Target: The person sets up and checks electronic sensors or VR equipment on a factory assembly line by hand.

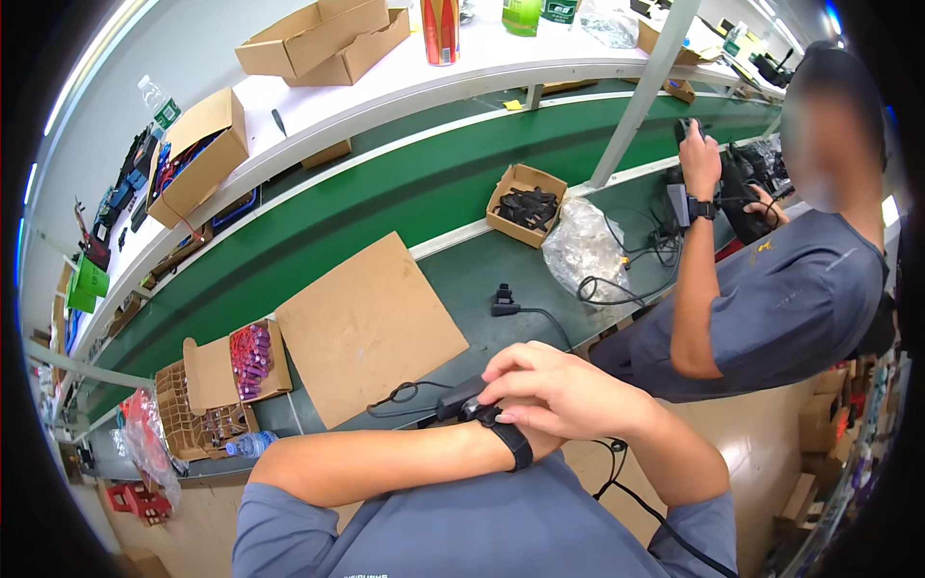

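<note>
My left forearm lies across my front, with a black strap round the wrist. A small black box-like device sits at that wrist, a dark cable by it. Over it my right hand is closed, its fingers curled on the device and the thumb near the strap. Most of my left hand is hidden behind the right one, so its fingers do not show. Just beyond, on the bench, lies a flat cardboard sheet. A small black clip-like device with a cable lies farther right.
At right stands a co-worker holding a black device. The bench carries a box of black parts, a clear plastic bag and a carton of purple-wrapped parts. A metal post rises to the shelf. A cable hangs beside me.
</note>
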The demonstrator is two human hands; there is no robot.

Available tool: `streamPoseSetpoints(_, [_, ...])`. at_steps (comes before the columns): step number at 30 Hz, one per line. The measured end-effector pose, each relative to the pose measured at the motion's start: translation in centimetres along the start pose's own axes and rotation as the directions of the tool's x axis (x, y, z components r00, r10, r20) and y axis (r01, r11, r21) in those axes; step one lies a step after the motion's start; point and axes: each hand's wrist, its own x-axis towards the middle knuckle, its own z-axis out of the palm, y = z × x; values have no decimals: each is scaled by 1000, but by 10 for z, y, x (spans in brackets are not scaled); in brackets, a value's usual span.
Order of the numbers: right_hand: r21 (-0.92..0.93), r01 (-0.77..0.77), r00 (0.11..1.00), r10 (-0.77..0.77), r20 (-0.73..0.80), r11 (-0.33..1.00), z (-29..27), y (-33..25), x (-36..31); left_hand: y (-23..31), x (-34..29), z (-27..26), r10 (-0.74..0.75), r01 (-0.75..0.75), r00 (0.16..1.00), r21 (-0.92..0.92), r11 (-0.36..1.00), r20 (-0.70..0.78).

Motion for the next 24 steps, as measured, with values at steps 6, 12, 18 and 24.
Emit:
streamPoseSetpoints(6, [61,-113,962,94,258,992,0,-6,-2,1,-4,15,60,-60,998,8,998,0])
streamPoseSetpoints(12, [125,-213,871,130,474,969,2,0,-1,11,-1,42,124,-124,992,16,992,2])
streamPoseSetpoints(18, [46,-134,915,105,390,990,7,-7,-8,-15,-50,32,176,-176,984,14,984,-14])
streamPoseSetpoints(24, [129,-186,897,114,428,974,10,-10,-7,-3,-37,62,222,-222,974,14,975,-42])
